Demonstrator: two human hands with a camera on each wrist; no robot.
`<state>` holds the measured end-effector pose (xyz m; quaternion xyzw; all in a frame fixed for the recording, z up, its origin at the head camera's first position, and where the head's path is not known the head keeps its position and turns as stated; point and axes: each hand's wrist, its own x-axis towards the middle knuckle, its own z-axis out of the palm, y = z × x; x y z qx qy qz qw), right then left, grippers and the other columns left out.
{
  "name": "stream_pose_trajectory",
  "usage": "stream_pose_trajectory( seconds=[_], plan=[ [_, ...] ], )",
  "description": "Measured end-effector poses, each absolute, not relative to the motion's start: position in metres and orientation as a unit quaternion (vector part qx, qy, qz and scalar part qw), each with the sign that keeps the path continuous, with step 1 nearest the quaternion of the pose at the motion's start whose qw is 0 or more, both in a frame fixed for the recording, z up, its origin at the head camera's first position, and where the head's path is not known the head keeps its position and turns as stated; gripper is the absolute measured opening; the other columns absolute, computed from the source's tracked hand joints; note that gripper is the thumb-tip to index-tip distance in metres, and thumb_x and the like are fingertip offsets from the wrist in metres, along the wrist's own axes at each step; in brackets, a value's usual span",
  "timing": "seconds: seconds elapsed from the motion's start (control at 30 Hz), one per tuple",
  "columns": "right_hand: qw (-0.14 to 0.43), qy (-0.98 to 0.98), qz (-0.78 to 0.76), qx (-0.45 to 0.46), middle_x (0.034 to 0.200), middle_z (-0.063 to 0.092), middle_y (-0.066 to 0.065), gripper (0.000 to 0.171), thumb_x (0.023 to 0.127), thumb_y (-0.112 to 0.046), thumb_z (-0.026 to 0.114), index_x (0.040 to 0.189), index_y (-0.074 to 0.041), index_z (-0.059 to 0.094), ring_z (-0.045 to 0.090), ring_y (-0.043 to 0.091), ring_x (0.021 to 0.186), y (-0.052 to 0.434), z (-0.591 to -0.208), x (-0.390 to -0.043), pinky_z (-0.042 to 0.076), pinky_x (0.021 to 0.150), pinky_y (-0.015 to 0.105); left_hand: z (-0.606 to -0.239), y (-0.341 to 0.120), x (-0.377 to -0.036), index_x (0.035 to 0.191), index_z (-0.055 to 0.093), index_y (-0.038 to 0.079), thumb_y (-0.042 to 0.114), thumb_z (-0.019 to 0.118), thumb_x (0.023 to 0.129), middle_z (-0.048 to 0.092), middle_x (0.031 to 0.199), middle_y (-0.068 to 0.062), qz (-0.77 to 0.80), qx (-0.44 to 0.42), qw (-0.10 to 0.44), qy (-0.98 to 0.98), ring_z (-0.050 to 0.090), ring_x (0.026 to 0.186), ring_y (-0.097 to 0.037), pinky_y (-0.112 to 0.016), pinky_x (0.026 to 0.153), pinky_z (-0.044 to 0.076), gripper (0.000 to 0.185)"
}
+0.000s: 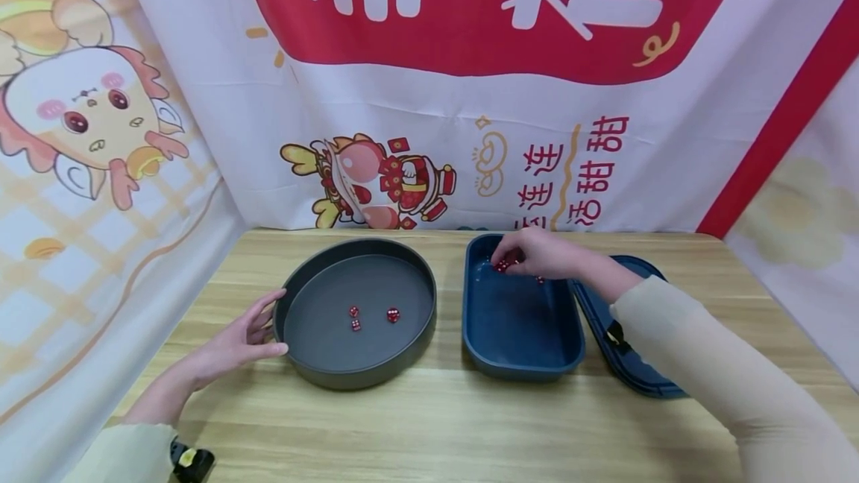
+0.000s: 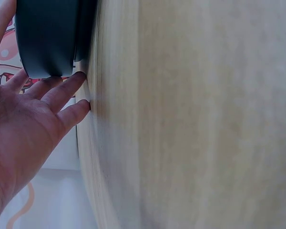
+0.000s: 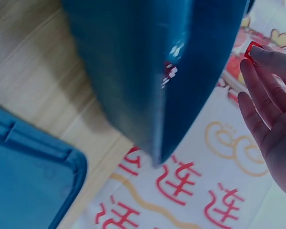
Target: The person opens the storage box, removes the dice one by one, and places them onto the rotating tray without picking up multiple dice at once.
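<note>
Pale wood grain covers the surface [image 1: 429,423], and nearest the person on it sits a round dark grey tray [image 1: 356,311]. The left hand [image 1: 238,341] rests against the tray's outer wall, fingers straight and relaxed, steadying it without curling round anything; the left wrist view shows the fingertips [image 2: 78,78] touching the rim's underside and the wood. Inside the tray lie three red dice [image 1: 365,317], close together near the middle, each apart from the others.

Just beside it to the right stands a deep blue rectangular tub [image 1: 520,319], and touching its far side a flat blue lid [image 1: 637,364] lies on the wood. The right hand [image 1: 537,253] reaches into the tub's far corner, fingers curled, pinching a cluster of red dice [image 1: 505,263]; the right wrist view shows one red die [image 3: 251,50] at the fingertips. Another die or two seem to lie loose by the hand, too small to count.

The dice look hard, light and smooth, likely to roll or slip if taken loosely; a pinch across two flat faces should hold one best.

Behind everything hangs a printed banner [image 1: 470,133] with cartoon dragons and red Chinese characters; "连连" and "甜甜" can be read, while the large white characters at the top are cropped.
</note>
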<state>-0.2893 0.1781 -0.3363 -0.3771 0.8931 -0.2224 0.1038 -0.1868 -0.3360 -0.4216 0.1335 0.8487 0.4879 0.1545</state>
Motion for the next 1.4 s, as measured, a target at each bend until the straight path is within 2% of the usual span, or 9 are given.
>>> stream_pose_trajectory(
  seconds=[0.1,0.37,0.53,0.77,1.0,1.4],
  plan=[
    [0.104,0.886,-0.218,-0.396,0.103,0.068,-0.002,0.021,0.088,-0.004,0.071,0.108,-0.008,0.073,0.062,0.011,0.087,0.170,-0.330,-0.283,0.054,0.078,0.031,-0.421,-0.336,-0.185,0.157,0.005,0.014,0.017,0.070,0.091,0.006,0.154,-0.035,0.490,0.133,0.154,0.847,0.020,0.136,-0.053,-0.061,0.104,0.029,0.092],
    [0.091,0.864,-0.209,-0.448,0.098,0.068,-0.005,0.019,0.087,-0.005,0.073,0.105,-0.010,0.074,0.062,0.008,0.085,0.148,-0.328,-0.278,0.054,0.077,0.029,-0.421,-0.335,-0.184,0.157,0.005,0.014,0.017,0.070,0.091,0.005,0.154,-0.035,0.491,0.133,0.152,0.847,0.019,0.136,-0.053,-0.062,0.104,0.029,0.092],
    [0.099,0.861,-0.211,-0.452,0.098,0.068,-0.006,0.020,0.087,-0.005,0.072,0.105,-0.015,0.073,0.062,0.007,0.086,0.133,-0.327,-0.279,0.055,0.081,0.036,-0.423,-0.335,-0.184,0.157,0.006,0.014,0.018,0.070,0.091,0.006,0.154,-0.035,0.487,0.134,0.150,0.850,0.020,0.136,-0.052,-0.061,0.104,0.029,0.092],
    [0.112,0.860,-0.203,-0.456,0.097,0.068,-0.005,0.019,0.087,-0.004,0.072,0.104,-0.014,0.073,0.063,0.007,0.087,0.109,-0.326,-0.280,0.054,0.081,0.030,-0.424,-0.336,-0.185,0.156,0.007,0.012,0.018,0.070,0.091,0.007,0.153,-0.036,0.486,0.135,0.146,0.851,0.022,0.136,-0.052,-0.060,0.103,0.031,0.091],
    [0.118,0.860,-0.188,-0.460,0.100,0.068,-0.003,0.018,0.088,-0.005,0.071,0.104,-0.011,0.074,0.062,0.009,0.088,0.084,-0.329,-0.281,0.054,0.084,0.035,-0.423,-0.335,-0.185,0.156,0.007,0.011,0.017,0.070,0.091,0.006,0.153,-0.036,0.491,0.135,0.148,0.848,0.021,0.136,-0.052,-0.059,0.104,0.030,0.091],
    [0.127,0.861,-0.149,-0.469,0.098,0.066,-0.005,0.018,0.089,-0.007,0.071,0.105,-0.015,0.074,0.058,0.009,0.086,0.038,-0.338,-0.291,0.050,0.080,0.021,-0.423,-0.335,-0.185,0.156,0.007,0.011,0.018,0.070,0.091,0.006,0.154,-0.035,0.494,0.130,0.153,0.846,0.019,0.137,-0.051,-0.060,0.105,0.028,0.091]
  ],
)
